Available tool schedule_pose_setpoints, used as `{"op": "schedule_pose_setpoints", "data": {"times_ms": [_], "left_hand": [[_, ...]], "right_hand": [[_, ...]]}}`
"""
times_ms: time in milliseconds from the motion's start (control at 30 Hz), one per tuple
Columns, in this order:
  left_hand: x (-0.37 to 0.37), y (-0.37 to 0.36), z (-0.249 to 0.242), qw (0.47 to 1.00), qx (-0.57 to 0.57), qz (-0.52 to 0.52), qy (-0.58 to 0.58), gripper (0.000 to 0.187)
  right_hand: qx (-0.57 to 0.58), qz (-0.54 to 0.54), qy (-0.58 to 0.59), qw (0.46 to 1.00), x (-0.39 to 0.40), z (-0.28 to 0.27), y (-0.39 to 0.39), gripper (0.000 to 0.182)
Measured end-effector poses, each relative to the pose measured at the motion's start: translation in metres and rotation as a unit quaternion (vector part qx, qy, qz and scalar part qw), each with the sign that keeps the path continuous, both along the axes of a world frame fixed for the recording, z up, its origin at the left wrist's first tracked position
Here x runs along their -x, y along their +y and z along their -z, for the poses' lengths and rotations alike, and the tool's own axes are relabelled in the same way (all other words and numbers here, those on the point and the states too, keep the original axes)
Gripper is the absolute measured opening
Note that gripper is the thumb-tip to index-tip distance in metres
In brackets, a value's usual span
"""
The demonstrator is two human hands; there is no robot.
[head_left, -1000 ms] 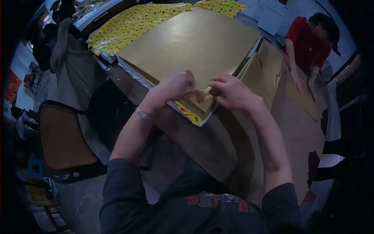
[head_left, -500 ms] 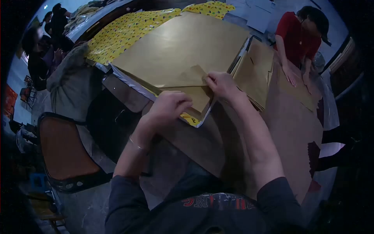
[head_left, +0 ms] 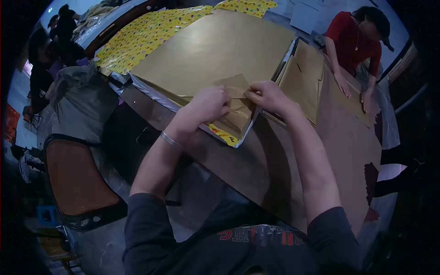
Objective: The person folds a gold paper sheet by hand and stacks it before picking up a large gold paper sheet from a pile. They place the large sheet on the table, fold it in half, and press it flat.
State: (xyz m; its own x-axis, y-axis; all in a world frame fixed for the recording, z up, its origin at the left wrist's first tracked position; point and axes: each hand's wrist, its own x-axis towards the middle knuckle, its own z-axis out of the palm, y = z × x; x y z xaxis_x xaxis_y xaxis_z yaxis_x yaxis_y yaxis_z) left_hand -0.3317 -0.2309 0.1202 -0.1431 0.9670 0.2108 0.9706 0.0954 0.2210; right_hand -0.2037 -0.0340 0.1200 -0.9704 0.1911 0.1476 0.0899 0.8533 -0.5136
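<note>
A large stack of brown paper sheets [head_left: 215, 50] lies on the table, and the top sheet's near corner is turned back into a folded flap [head_left: 238, 85]. My right hand [head_left: 269, 96] pinches the right edge of this fold between thumb and fingers. Curled over the fold's left part is my left hand [head_left: 208, 106], closed on the paper; its fingertips are partly hidden. Below both hands, the lower sheets' corner shows above yellow printed wrapping [head_left: 223, 134] with a white edge.
Yellow patterned sheeting [head_left: 146, 39] spreads behind the stack. Smaller folded brown paper pieces [head_left: 300, 82] lie to the right. Across the table [head_left: 316, 169], a person in a red top [head_left: 353, 46] has both hands on brown paper. A brown-backed chair [head_left: 80, 176] stands left.
My left hand has moved up and right onto the fold, close to my right hand. My right hand has shifted slightly right, still pinching the paper. The person opposite has moved their hands slightly.
</note>
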Motion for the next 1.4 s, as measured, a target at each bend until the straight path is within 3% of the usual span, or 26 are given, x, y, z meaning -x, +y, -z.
{"op": "schedule_pose_setpoints", "data": {"times_ms": [133,233,400,533,600,767,867,900,967,1033,1100,1167,1233,1400], "left_hand": [[0.002,0.002,0.002,1.0,0.025,-0.017,-0.007,0.018],[0.001,0.001,0.001,1.0,0.007,0.0,-0.013,0.018],[0.001,0.001,0.002,1.0,-0.006,-0.008,-0.015,0.018],[0.005,0.001,0.007,1.0,-0.001,-0.001,0.001,0.018],[0.006,0.0,0.01,1.0,-0.013,0.0,-0.006,0.018],[-0.005,-0.006,0.003,0.999,0.004,-0.045,-0.013,0.019],[-0.022,-0.016,-0.006,0.981,-0.167,-0.07,-0.075,0.014],[-0.03,-0.024,-0.01,0.981,-0.167,-0.067,-0.074,0.014],[-0.044,-0.039,-0.013,0.956,-0.176,-0.089,-0.215,0.013],[-0.05,-0.04,-0.012,0.957,-0.143,-0.07,-0.243,0.015],[-0.041,-0.031,-0.008,0.994,-0.081,0.001,-0.079,0.019],[-0.036,-0.026,-0.012,0.993,-0.047,-0.034,-0.103,0.024],[-0.025,-0.02,-0.01,0.999,-0.021,0.037,-0.033,0.03],[-0.01,-0.014,-0.009,0.994,0.017,0.052,-0.097,0.03]], "right_hand": [[0.04,-0.049,-0.039,0.997,-0.009,-0.009,0.006,0.025],[0.137,-0.061,-0.086,0.985,-0.015,-0.01,0.009,0.028],[0.081,-0.121,-0.064,0.987,-0.014,-0.001,0.018,0.03],[0.082,-0.093,-0.104,0.987,-0.017,-0.011,0.006,0.031],[0.03,-0.097,-0.046,0.994,-0.016,-0.004,0.003,0.03],[0.024,-0.11,0.004,0.994,-0.016,0.006,-0.002,0.025],[0.048,-0.064,0.002,0.997,-0.012,0.008,-0.003,0.024],[0.048,-0.061,0.004,0.997,-0.011,0.007,-0.003,0.024],[0.036,-0.014,0.008,0.999,-0.013,-0.001,-0.009,0.025],[0.037,-0.003,-0.022,0.999,-0.005,0.002,-0.007,0.031],[-0.006,0.043,-0.017,0.999,-0.001,0.002,-0.009,0.034],[0.011,0.023,0.04,0.999,-0.002,0.004,-0.009,0.035],[0.03,0.032,-0.009,0.999,-0.007,0.001,-0.008,0.033],[0.049,0.017,-0.022,0.998,-0.008,0.0,-0.004,0.033]]}}
